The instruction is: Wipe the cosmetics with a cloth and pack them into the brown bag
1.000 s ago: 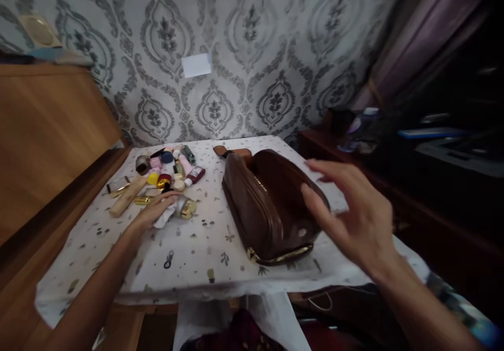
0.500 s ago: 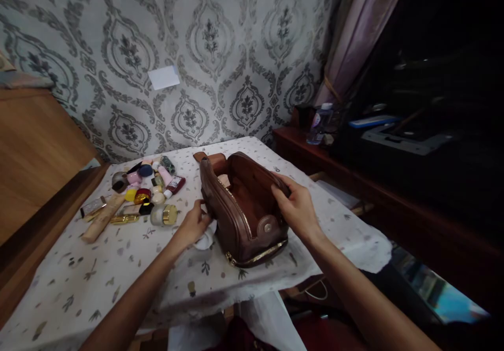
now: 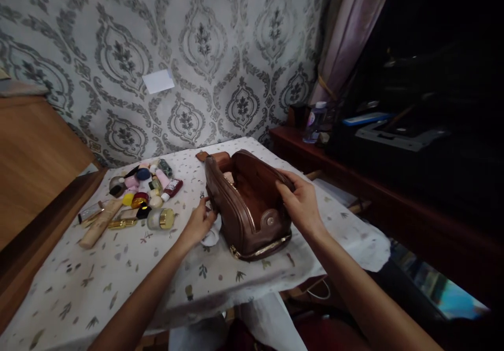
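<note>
A brown leather makeup bag (image 3: 236,220) stands unzipped on the table, its mouth spread wide. Inside, the lining is orange-brown, and a small pale item (image 3: 228,177) shows near the far end. My right hand (image 3: 302,204) grips the bag's right rim, thumb inside the opening. At the left side of the bag, my left hand (image 3: 199,224) has its fingers curled against the leather; the fingertips are partly hidden. A crumpled white item (image 3: 212,234), perhaps tissue or cloth, lies beneath that hand and beside the bag.
Several cosmetics lie grouped on the left, including a gold-lidded jar (image 3: 161,218), a beige tube (image 3: 100,224) and a dark red bottle (image 3: 172,189). A patterned white cloth (image 3: 129,277) covers the table. A plastic bottle (image 3: 314,123) stands on the dark red shelf (image 3: 287,136) at right.
The bag has shifted slightly right, both hands staying at its sides. The crumpled white item has moved right with it. My view has turned a little.
</note>
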The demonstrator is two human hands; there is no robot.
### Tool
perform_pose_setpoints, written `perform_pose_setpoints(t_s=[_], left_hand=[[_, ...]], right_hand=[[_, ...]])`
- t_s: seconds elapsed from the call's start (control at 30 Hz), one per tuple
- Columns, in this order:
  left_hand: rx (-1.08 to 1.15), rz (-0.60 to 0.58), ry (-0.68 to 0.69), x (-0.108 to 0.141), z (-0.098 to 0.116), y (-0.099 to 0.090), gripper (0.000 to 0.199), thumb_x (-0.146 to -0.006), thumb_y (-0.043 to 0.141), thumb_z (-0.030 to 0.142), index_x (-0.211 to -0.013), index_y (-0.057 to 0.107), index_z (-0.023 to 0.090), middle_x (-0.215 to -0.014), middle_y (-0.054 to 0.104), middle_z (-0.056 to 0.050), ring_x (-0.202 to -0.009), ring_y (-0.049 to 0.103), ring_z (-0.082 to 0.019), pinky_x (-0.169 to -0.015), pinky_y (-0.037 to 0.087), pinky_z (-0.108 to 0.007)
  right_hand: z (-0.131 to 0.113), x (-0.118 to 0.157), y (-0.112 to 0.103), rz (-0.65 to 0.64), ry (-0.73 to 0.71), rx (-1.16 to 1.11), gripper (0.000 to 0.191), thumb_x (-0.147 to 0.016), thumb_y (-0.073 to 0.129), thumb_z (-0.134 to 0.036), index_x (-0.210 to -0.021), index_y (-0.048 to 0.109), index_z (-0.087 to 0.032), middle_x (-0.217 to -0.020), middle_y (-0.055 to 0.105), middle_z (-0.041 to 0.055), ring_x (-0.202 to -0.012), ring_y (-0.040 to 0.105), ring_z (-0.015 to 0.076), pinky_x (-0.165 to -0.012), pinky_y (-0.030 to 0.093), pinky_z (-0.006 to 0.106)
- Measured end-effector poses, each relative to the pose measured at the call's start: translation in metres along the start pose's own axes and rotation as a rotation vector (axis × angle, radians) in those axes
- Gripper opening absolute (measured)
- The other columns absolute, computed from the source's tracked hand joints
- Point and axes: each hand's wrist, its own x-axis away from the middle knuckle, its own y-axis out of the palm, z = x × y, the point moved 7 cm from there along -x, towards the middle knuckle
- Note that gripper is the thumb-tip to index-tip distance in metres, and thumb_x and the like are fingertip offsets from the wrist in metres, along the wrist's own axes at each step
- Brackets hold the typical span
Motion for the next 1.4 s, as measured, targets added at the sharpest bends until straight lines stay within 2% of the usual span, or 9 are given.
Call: perform_pose_setpoints(t_s=[0.17,0.3,0.4,0.47,0.63,0.8,1.0,1.1,1.4], left_hand=[[-0.189,0.081,0.142,0.023,0.018,-0.031,0.032,-0.087,0.049,0.021,-0.115,0.061,0.018,-0.083,0.067,-0.002,-0.074,0.061,-0.018,-0.074,0.046,-0.029],[-0.362,0.377,0.305,0.045,0.024,-0.097,0.024,-0.092,0.044,0.023,-0.105,0.065,0.019,-0.1,0.069,-0.006,-0.095,0.063,-0.021,-0.087,0.046,-0.032],[-0.456,0.546,0.284,0.049,0.005,-0.144,0.025,-0.094,0.043,0.025,-0.107,0.064,0.019,-0.105,0.067,-0.008,-0.099,0.061,-0.022,-0.089,0.046,-0.033],[-0.451,0.542,0.224,0.044,-0.018,-0.16,0.026,-0.095,0.043,0.027,-0.106,0.065,0.017,-0.1,0.067,-0.008,-0.092,0.061,-0.022,-0.086,0.046,-0.034],[-0.375,0.427,0.186,0.038,-0.06,-0.15,0.036,-0.1,0.036,0.035,-0.103,0.066,0.015,-0.1,0.068,-0.01,-0.096,0.062,-0.022,-0.089,0.048,-0.035],[-0.309,0.347,0.198,0.052,-0.074,-0.14,0.043,-0.102,0.033,0.042,-0.125,0.059,0.016,-0.122,0.063,-0.011,-0.117,0.058,-0.022,-0.104,0.043,-0.037],[-0.317,0.075,0.225,0.076,-0.088,-0.135,0.094,-0.086,0.065,0.051,-0.157,0.013,0.018,-0.157,0.03,-0.017,-0.146,0.029,-0.032,-0.119,0.028,-0.045],[-0.345,0.048,0.231,0.085,-0.092,-0.134,0.09,-0.091,0.059,0.045,-0.158,0.005,0.02,-0.16,0.026,-0.016,-0.147,0.026,-0.032,-0.12,0.026,-0.047],[-0.298,0.131,0.244,0.085,-0.097,-0.141,0.051,-0.096,0.047,0.035,-0.143,0.047,0.016,-0.14,0.056,-0.015,-0.13,0.051,-0.028,-0.113,0.039,-0.044]], right_hand=[[-0.037,0.012,-0.004,-0.004,-0.178,0.202,0.045,-0.085,0.063,-0.036,-0.125,0.062,-0.015,-0.121,0.068,0.0143,-0.111,0.063,0.0313,-0.096,0.05,0.049],[-0.11,0.051,-0.007,0.153,-0.578,0.158,0.036,-0.087,0.063,-0.016,-0.123,0.062,-0.016,-0.126,0.063,0.0153,-0.118,0.059,0.0285,-0.101,0.046,0.048],[-0.143,0.086,0.043,-0.254,-0.753,-0.12,0.038,-0.088,0.055,-0.005,-0.121,0.063,-0.021,-0.097,0.07,0.0054,-0.09,0.067,0.0187,-0.077,0.056,0.032],[-0.143,0.102,0.095,-0.517,-0.68,-0.155,0.034,-0.091,0.052,-0.007,-0.121,0.062,-0.02,-0.094,0.07,0.005,-0.087,0.067,0.0179,-0.076,0.056,0.031],[-0.093,0.107,0.222,-0.853,-0.272,0.219,0.053,-0.087,0.063,-0.021,-0.136,0.049,-0.005,-0.128,0.061,0.022,-0.12,0.056,0.0322,-0.102,0.046,0.046],[-0.067,0.109,0.28,-0.963,-0.137,0.318,0.064,-0.081,0.068,-0.019,-0.139,0.044,-0.012,-0.134,0.057,0.0184,-0.123,0.051,0.0325,-0.102,0.04,0.046],[-0.052,0.124,0.295,-0.927,-0.129,0.265,0.062,-0.08,0.062,-0.012,-0.139,0.044,-0.017,-0.132,0.057,0.0132,-0.121,0.052,0.0276,-0.101,0.041,0.04],[-0.045,0.127,0.293,-0.82,-0.107,0.13,0.06,-0.077,0.065,-0.015,-0.134,0.048,-0.018,-0.125,0.06,0.0109,-0.117,0.055,0.0258,-0.1,0.044,0.039],[-0.027,0.122,0.28,-0.727,-0.074,-0.113,0.058,-0.071,0.07,-0.019,-0.127,0.054,-0.017,-0.117,0.063,0.0102,-0.102,0.061,0.0248,-0.092,0.049,0.04]])
